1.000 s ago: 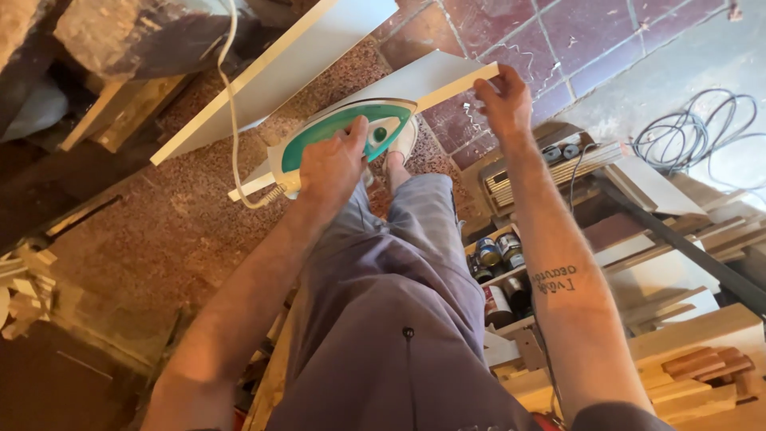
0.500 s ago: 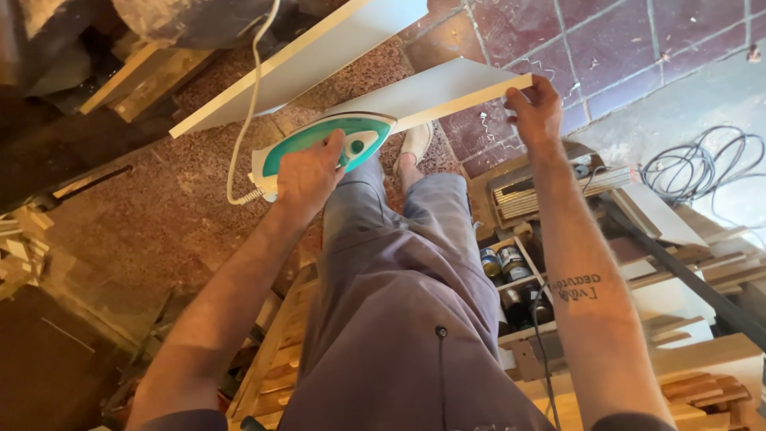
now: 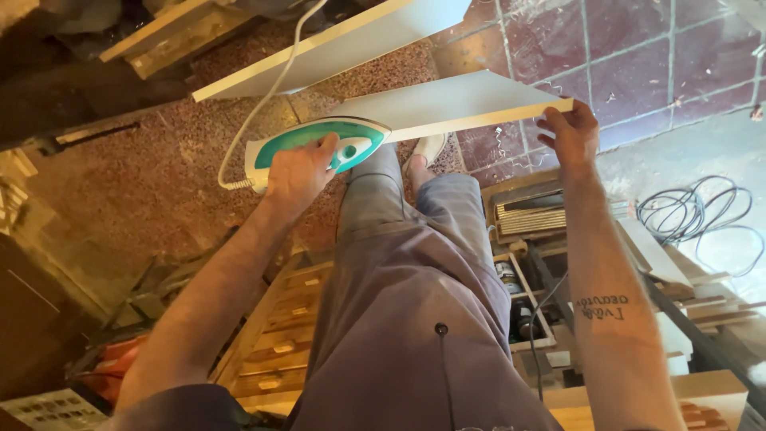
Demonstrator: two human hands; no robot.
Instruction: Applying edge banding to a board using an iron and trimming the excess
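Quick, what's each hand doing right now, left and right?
Left hand: closed around the handle of the green and white iron, which sits against the white board.
Right hand: fingers gripping the board's end edge.

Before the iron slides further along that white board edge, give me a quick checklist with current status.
1. Left hand grips the green and white iron from above: ok.
2. Iron sits against the near end of the white board: ok.
3. Right hand steadies the board's far end, fingers on its edge: ok.
4. Iron's cord trails up and away, clear of the board's edge: ok.
5. Iron hot enough: cannot tell.
6. Second white board lies behind, apart from the worked one: ok.
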